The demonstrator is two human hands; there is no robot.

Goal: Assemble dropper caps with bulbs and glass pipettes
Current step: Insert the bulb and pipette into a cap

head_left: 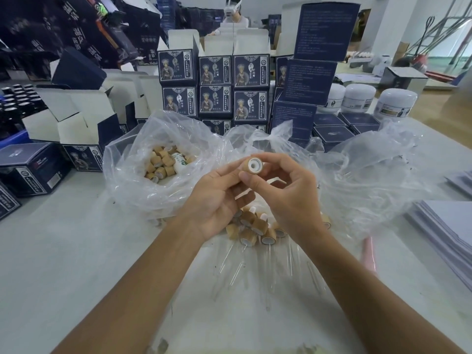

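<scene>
Head view, cap: a wood-coloured cap (253,165) is held up between both hands above the table (76,251), its open white-lined underside with the centre hole turned toward the camera.
Cap axis: runs roughly from the camera away, so the hole faces back at the person.
Left hand: the left hand (217,200) lies below and left of the cap; one finger reaches up along its left side, touching it, the other fingers loosely curled.
Right hand: the right hand (283,185) lies right of and below the cap, thumb and forefinger pinching its rim.
Nearer hand: both touch it; the right has the firmer hold, I judge.
Pipettes: clear glass pipettes (237,272) lie on the table under the wrists, long axes running toward the person.
Other caps: a pile of caps (258,228) sits just below the hands; more in the left bag (163,162).
Next move: likely a pipette must go into the hole, so one hand must drop straight down to fetch it.
</scene>
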